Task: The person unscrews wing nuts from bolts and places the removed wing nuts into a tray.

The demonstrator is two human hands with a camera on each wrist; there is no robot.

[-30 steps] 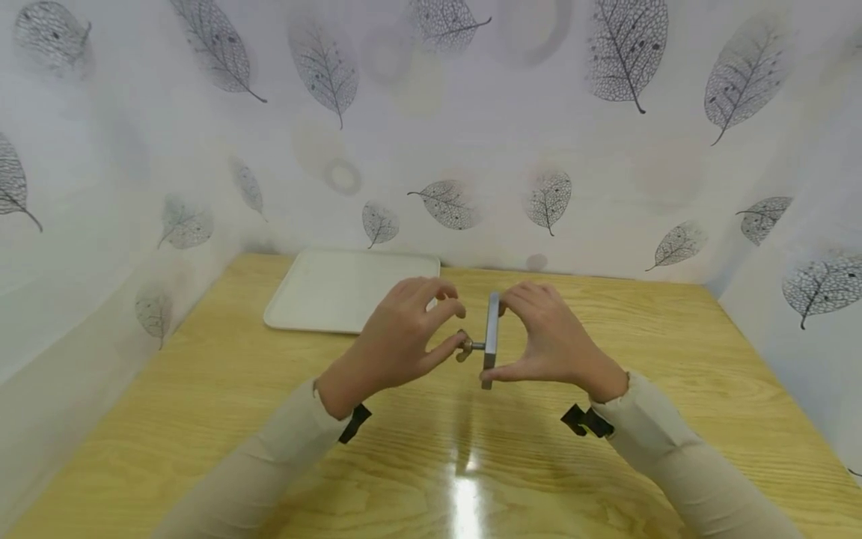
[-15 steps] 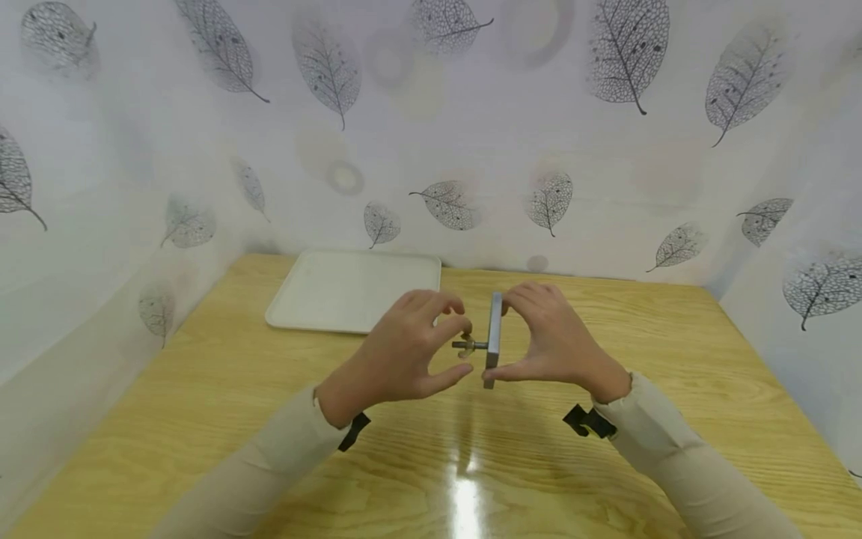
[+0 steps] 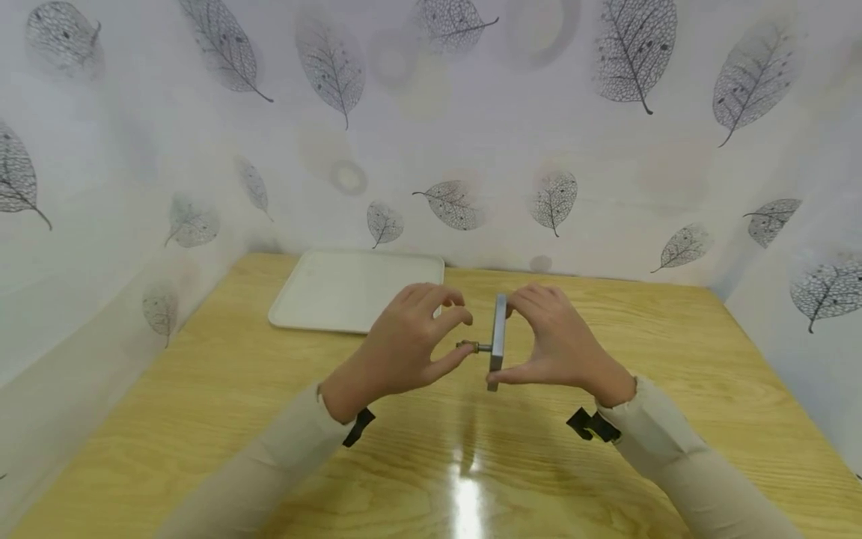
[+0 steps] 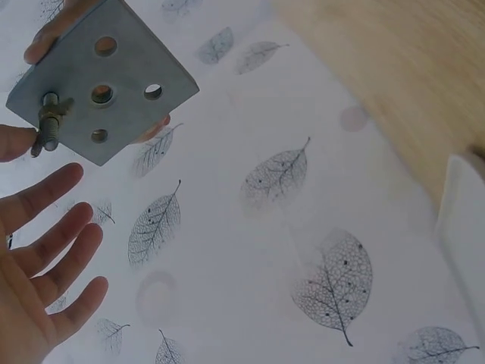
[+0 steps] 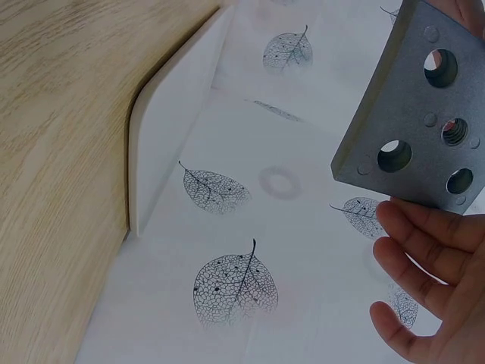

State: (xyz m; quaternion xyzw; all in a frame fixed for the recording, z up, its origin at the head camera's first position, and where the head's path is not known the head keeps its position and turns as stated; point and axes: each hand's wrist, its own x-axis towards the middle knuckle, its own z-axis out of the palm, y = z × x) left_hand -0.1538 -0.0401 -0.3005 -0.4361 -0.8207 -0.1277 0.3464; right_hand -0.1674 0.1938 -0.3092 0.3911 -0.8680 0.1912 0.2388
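My right hand point(image 3: 555, 337) pinches a square grey metal plate point(image 3: 499, 329) on edge above the table, with the thumb at its lower edge and fingers at its upper edge. Several round holes pierce the plate, as the right wrist view shows. A threaded bolt point(image 4: 51, 142) sticks out of its left face near one corner, carrying a brass-coloured wing nut point(image 4: 54, 112). My left hand point(image 3: 407, 340) is at the bolt's free end. Its thumb touches the wing nut, while the other fingers are spread apart from it, loosely bent.
A white tray point(image 3: 337, 292) lies at the back left of the wooden table point(image 3: 619, 329). Behind the table and at its sides hangs a white cloth point(image 3: 512, 135) with a leaf print.
The left thumb has swung from below the bolt up against the wing nut, and the index finger has come off it. The wing nut has turned. The right hand keeps its grip on the plate.
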